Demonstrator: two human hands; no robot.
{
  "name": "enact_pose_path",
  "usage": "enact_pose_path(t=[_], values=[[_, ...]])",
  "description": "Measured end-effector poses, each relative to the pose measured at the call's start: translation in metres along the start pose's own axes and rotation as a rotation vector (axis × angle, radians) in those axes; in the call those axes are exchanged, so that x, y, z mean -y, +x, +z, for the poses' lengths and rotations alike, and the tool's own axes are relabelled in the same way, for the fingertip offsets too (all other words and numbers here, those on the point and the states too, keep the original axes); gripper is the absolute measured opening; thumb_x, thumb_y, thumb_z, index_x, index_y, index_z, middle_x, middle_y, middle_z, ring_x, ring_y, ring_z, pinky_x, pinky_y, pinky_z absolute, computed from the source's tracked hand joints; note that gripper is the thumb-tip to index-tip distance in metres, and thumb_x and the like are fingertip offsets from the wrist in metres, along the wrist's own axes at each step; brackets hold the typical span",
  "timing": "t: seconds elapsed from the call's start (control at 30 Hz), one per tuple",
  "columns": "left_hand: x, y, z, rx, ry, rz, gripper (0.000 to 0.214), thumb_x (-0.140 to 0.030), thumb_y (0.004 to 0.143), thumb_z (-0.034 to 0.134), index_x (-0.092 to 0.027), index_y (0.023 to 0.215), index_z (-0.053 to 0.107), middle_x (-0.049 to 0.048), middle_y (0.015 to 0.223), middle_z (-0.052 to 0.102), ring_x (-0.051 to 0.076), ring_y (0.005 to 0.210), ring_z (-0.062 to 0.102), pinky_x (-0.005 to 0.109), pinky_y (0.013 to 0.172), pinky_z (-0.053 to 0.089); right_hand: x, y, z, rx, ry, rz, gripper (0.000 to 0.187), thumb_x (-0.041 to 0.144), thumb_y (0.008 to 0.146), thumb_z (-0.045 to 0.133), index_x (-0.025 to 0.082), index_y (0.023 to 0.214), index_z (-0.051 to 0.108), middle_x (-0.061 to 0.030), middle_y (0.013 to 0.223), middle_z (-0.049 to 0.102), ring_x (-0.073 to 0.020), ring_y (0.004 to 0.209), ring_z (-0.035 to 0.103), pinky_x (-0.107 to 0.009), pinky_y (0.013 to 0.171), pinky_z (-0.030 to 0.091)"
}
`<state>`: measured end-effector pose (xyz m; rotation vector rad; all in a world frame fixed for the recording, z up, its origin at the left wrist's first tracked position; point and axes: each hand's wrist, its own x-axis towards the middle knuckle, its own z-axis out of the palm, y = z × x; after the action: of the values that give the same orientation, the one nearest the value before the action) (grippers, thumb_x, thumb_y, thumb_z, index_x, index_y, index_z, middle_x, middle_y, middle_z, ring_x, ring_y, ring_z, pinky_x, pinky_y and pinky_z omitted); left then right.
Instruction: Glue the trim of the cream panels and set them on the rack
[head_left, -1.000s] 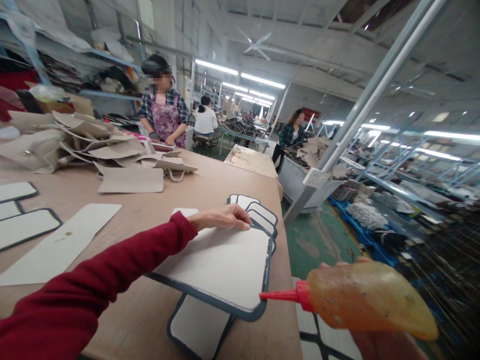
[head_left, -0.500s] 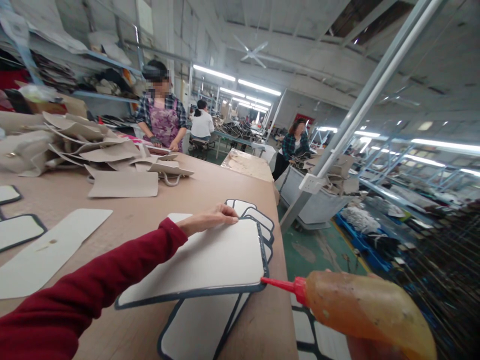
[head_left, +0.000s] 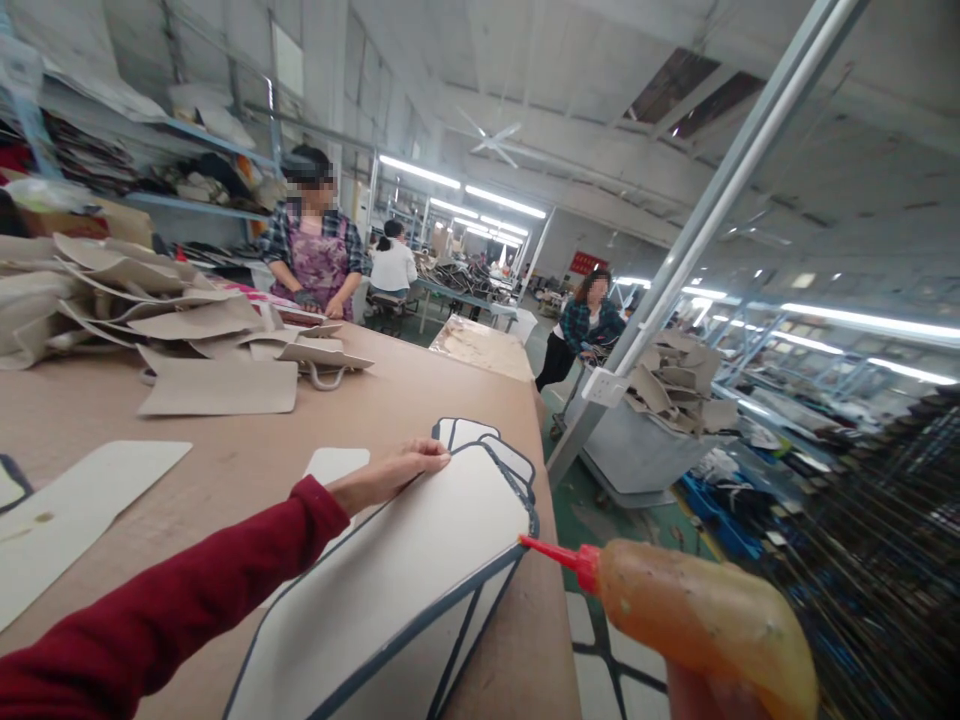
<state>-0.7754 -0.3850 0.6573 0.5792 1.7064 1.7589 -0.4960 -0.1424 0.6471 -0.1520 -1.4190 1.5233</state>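
Observation:
My left hand (head_left: 397, 468), in a red sleeve, pinches the far edge of a white panel (head_left: 390, 570) with a dark blue border. The panel lies tilted over other bordered panels (head_left: 510, 462) on the table. At its near right corner rests the red nozzle of a squeeze bottle (head_left: 697, 615) of amber liquid, probably glue. My right hand (head_left: 694, 690) is closed around the bottle from below and behind. Most of that hand is hidden by the bottle.
The brown table (head_left: 397, 400) carries a pale flat piece (head_left: 97, 510) and a heap of beige bag parts (head_left: 150, 300). Across the table stands a co-worker in an apron (head_left: 319, 250). Another person (head_left: 589, 320) is by a loaded cart (head_left: 630, 440), near a slanted metal post (head_left: 675, 260).
The panel has turned, its left end swinging toward me. The nozzle has moved slightly up and left and stays at the panel's near right corner. The whole view has shifted a little.

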Motion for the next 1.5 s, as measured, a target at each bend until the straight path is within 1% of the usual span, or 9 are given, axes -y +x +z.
enact_pose_path(t=[0.1,0.27,0.47,0.6,0.77,1.0,1.23,1.4,1.5], values=[[-0.002,-0.005,0.002,0.008,0.000,0.016,0.043,-0.049,0.057,0.075,-0.016,0.074,0.054,-0.0054,0.061,0.052,0.008,0.052,0.043,0.020,0.046,0.031,0.007,0.006,0.015,-0.051,0.020,-0.048,0.064,0.033,0.063,0.083,0.022,0.122,0.061,-0.0038,0.117,0.067,-0.0190,0.101,0.065,-0.024,0.078,0.057],[-0.002,-0.009,0.003,0.021,-0.016,0.032,0.049,-0.055,0.056,0.076,-0.017,0.075,0.052,-0.0071,0.062,0.049,0.007,0.052,0.041,0.019,0.046,0.031,0.016,0.012,0.029,-0.045,0.017,-0.095,0.054,0.033,0.066,0.082,0.022,0.115,0.064,-0.0056,0.103,0.072,-0.0193,0.088,0.069,-0.025,0.071,0.059],[-0.001,-0.008,0.004,0.047,-0.046,-0.029,0.056,-0.061,0.052,0.077,-0.018,0.077,0.049,-0.0075,0.060,0.050,0.007,0.050,0.044,0.020,0.045,0.035,0.011,0.013,0.028,-0.131,0.033,0.064,0.060,0.038,0.055,0.086,0.018,0.108,0.066,-0.0066,0.100,0.071,-0.0239,0.091,0.069,-0.030,0.076,0.060],[-0.001,-0.008,0.004,0.057,-0.054,-0.041,0.058,-0.061,0.051,0.077,-0.018,0.079,0.049,-0.0074,0.061,0.052,0.008,0.051,0.047,0.020,0.046,0.038,0.006,0.013,0.025,-0.167,0.045,0.104,0.065,0.042,0.051,0.088,0.017,0.107,0.066,-0.0094,0.102,0.071,-0.0274,0.095,0.068,-0.032,0.078,0.059],[0.002,-0.005,0.004,0.071,-0.051,-0.043,0.057,-0.062,0.053,0.075,-0.019,0.077,0.048,-0.0073,0.061,0.051,0.008,0.052,0.047,0.021,0.046,0.038,0.000,0.012,0.019,-0.098,0.047,0.105,0.057,0.037,0.060,0.085,0.022,0.111,0.065,-0.0064,0.113,0.068,-0.0256,0.102,0.065,-0.032,0.077,0.060],[0.006,0.002,0.007,0.061,-0.030,-0.059,0.053,-0.057,0.055,0.074,-0.018,0.082,0.050,-0.0058,0.065,0.054,0.010,0.056,0.049,0.022,0.050,0.040,0.009,0.010,0.030,-0.186,0.055,0.132,0.068,0.043,0.048,0.090,0.021,0.108,0.067,-0.0068,0.110,0.069,-0.0252,0.098,0.066,-0.027,0.068,0.060],[0.006,0.012,0.014,0.057,-0.035,-0.061,0.046,-0.051,0.056,0.074,-0.019,0.078,0.050,-0.0059,0.064,0.053,0.010,0.056,0.050,0.023,0.050,0.041,0.002,0.006,0.017,-0.127,0.074,0.144,0.061,0.043,0.064,0.080,0.021,0.118,0.064,-0.0097,0.126,0.062,-0.0245,0.110,0.062,-0.027,0.076,0.059],[0.005,0.019,0.017,0.079,-0.066,-0.074,0.045,-0.050,0.057,0.076,-0.019,0.076,0.049,-0.0055,0.061,0.054,0.010,0.054,0.051,0.022,0.050,0.041,0.006,0.006,0.013,-0.160,0.051,0.134,0.056,0.037,0.058,0.084,0.024,0.110,0.068,-0.0056,0.105,0.071,-0.0196,0.085,0.069,-0.026,0.073,0.059],[0.003,0.023,0.019,0.083,-0.061,-0.082,0.042,-0.047,0.059,0.076,-0.019,0.074,0.049,-0.0056,0.060,0.054,0.011,0.052,0.051,0.022,0.049,0.041,0.007,0.006,0.009,-0.131,0.050,0.117,0.054,0.036,0.060,0.084,0.027,0.110,0.068,-0.0041,0.108,0.071,-0.0190,0.083,0.069,-0.029,0.075,0.059]])
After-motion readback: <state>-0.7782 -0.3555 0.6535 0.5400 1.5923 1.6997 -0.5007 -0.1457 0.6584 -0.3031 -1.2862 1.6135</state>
